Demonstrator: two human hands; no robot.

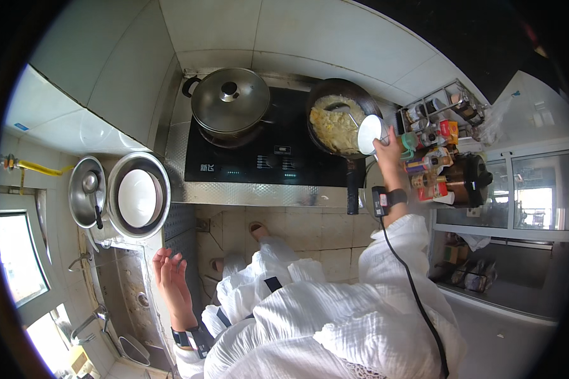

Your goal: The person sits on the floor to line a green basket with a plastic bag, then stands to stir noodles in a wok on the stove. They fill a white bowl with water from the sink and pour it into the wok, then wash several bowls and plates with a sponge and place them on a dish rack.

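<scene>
My right hand (388,150) grips a white bowl (371,134) that is tilted at the near right rim of a dark wok (323,90). Pale yellow food (334,128) lies in the wok, with a metal spatula (344,110) resting in it. The wok stands on the right side of a black glass cooktop (284,142), its handle towards me. My left hand (171,275) is raised beside the sink edge, fingers apart and slightly curled, holding nothing. Whether anything is in the bowl cannot be told.
A lidded pot (230,102) sits on the cooktop's left side. Metal basins (163,166), a white bowl (136,196) and a ladle (90,182) are at left, above the sink (128,284). Seasoning bottles (419,164), a wire rack (436,102) and a brown cooker (462,180) crowd the right.
</scene>
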